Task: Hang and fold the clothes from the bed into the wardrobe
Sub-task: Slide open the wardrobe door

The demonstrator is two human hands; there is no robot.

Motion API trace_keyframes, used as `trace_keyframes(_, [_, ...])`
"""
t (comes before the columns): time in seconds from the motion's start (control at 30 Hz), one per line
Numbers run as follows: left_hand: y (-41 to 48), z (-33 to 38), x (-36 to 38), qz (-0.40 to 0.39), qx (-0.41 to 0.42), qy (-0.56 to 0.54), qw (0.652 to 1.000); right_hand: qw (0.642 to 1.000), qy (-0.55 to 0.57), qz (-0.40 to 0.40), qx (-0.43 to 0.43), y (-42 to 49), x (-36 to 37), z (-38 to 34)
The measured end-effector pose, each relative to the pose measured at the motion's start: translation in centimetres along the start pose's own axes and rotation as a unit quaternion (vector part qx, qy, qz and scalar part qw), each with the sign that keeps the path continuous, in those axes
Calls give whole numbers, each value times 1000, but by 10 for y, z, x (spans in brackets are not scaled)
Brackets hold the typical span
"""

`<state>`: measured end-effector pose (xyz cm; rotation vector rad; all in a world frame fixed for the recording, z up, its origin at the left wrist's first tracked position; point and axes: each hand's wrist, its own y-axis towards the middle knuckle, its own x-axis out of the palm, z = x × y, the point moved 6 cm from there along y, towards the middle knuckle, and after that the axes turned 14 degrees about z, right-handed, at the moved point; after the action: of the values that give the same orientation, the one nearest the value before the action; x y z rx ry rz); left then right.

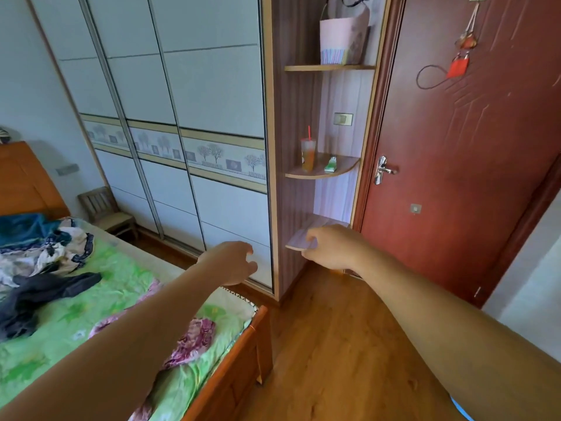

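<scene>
The wardrobe (188, 95) fills the wall ahead, its white sliding doors all closed. My left hand (235, 262) reaches toward the lower edge of the rightmost door, fingers apart and holding nothing. My right hand (331, 247) hovers by the lowest corner shelf (299, 240), fingers curled and apart, nothing held. On the bed (91, 305) at the left lies a heap of clothes: a dark grey garment (39, 294), a pale patterned piece (45, 250) and a teal one (27, 227).
Corner shelves beside the wardrobe carry a drink cup (308, 154), a small green carton (331, 165) and a paper bag (343, 38). A closed red door (461, 153) stands at the right. A small wooden stool (106, 212) sits by the wardrobe. The bed's wooden footboard (239, 360) borders the wood floor.
</scene>
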<state>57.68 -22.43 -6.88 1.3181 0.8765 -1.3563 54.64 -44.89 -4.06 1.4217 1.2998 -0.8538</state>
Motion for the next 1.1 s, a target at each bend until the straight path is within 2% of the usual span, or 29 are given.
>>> trace_keyframes(0.2, [100,-17,18,-10,-15,-5,1000,1000,-5,-24,4,96,21,26])
trace_keyframes(0.4, [192,-37,48,-10,-35,-1,999,999,-7,-34,-26,196,54,62])
trace_keyframes(0.57, [280,-47,77,5,-80,6,997,997,-3,-10,-71,299,79,99])
trace_keyframes(0.73, [348,-48,94,-6,-145,-1,989,994,10,-39,-102,387,94,128])
trace_keyframes(0.97, [405,-74,103,-7,-210,-1,978,980,-7,-96,-172,476,125,117])
trace_keyframes(1.1, [432,-106,110,-6,-253,-10,967,974,-16,-101,-203,524,148,98])
